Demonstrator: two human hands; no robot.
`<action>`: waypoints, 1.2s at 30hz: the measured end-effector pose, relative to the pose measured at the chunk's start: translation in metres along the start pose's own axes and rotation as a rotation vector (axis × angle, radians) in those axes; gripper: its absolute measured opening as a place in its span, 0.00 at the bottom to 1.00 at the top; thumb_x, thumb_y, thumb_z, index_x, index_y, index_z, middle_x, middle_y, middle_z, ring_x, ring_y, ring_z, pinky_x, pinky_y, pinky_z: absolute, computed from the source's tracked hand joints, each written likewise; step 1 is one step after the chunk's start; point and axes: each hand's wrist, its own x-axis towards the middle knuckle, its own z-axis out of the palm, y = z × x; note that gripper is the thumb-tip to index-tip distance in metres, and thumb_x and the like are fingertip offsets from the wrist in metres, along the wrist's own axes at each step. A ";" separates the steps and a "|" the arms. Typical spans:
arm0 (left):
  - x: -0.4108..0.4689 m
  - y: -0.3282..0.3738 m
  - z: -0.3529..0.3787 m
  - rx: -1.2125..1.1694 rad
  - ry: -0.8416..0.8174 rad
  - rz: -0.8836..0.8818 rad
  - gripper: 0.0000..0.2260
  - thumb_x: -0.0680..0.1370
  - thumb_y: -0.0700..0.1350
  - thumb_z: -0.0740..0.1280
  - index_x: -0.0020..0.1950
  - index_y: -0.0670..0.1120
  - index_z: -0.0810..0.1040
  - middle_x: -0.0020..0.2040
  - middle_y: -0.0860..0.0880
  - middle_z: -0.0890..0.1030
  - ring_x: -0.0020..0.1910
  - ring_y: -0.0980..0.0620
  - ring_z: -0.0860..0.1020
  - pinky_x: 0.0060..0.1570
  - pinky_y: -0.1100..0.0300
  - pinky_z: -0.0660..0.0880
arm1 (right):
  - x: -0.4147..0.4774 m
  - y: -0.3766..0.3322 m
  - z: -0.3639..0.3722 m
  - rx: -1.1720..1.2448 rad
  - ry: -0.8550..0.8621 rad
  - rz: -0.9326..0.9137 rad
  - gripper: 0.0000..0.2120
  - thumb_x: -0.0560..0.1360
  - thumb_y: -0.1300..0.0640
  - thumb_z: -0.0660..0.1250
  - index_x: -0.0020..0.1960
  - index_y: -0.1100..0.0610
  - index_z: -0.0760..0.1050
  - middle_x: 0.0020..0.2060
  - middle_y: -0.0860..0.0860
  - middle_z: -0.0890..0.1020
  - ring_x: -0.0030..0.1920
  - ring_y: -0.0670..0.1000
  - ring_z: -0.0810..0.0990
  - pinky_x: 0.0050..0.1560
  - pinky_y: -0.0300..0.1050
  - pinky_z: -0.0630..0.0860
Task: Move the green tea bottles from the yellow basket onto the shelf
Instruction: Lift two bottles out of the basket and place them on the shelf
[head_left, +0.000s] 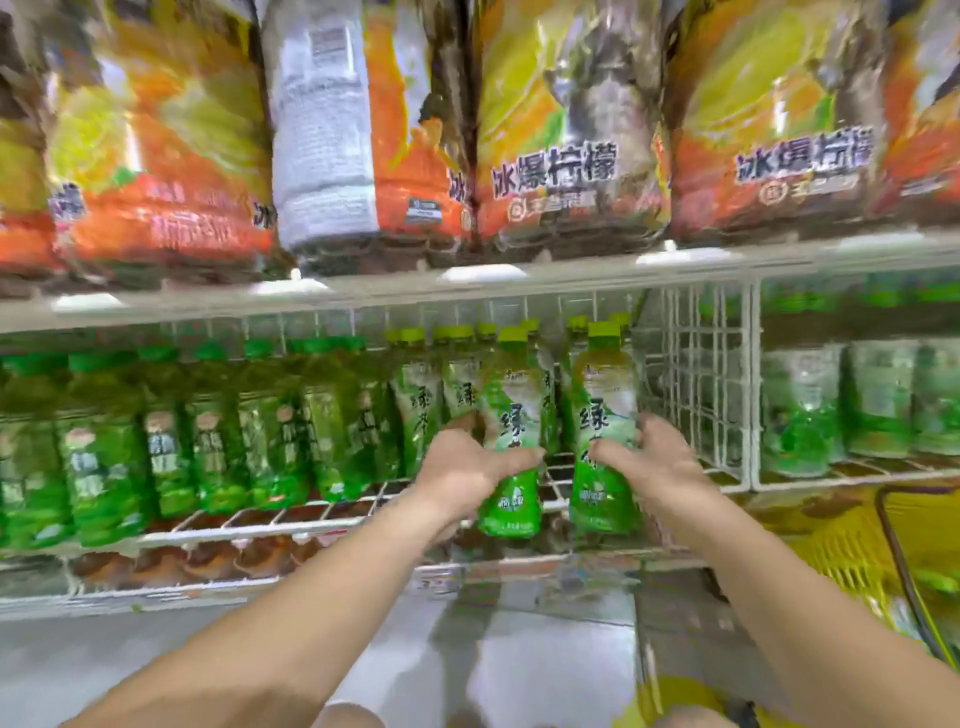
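As left hand (465, 465) and right hand (657, 462) each wrap fingers round a green-labelled plastic tea bottle (511, 400), both stand upright at the white wire shelf (311, 522) front.
Risk: bases snagging wire, toppling the row behind (460, 387).

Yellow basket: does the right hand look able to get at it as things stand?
Probably yes, but not free-handed: the right hand grips a green tea bottle at the wire shelf front. The yellow basket sits low on that side, with nothing visible between.

white wire shelf (311, 526), green tea bottles (415, 410) standing upright in rows
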 end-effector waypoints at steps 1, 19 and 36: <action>0.010 0.002 0.004 0.048 0.015 0.013 0.17 0.66 0.49 0.83 0.44 0.50 0.77 0.41 0.53 0.83 0.44 0.52 0.83 0.51 0.60 0.79 | 0.013 0.001 0.000 -0.003 0.003 -0.015 0.13 0.67 0.49 0.74 0.48 0.52 0.76 0.43 0.50 0.82 0.45 0.52 0.81 0.53 0.49 0.77; 0.098 -0.017 0.061 0.415 0.266 0.184 0.32 0.70 0.59 0.78 0.65 0.43 0.72 0.50 0.53 0.73 0.44 0.54 0.71 0.44 0.60 0.70 | 0.119 0.037 0.017 0.051 0.043 -0.301 0.37 0.70 0.55 0.76 0.75 0.56 0.64 0.70 0.54 0.72 0.65 0.53 0.72 0.61 0.46 0.67; 0.086 -0.012 0.061 0.761 0.105 0.084 0.27 0.76 0.59 0.71 0.65 0.41 0.76 0.61 0.45 0.81 0.43 0.51 0.79 0.44 0.62 0.77 | 0.104 0.040 0.023 -0.222 0.073 -0.250 0.33 0.72 0.42 0.72 0.70 0.58 0.71 0.65 0.53 0.77 0.62 0.55 0.76 0.60 0.45 0.71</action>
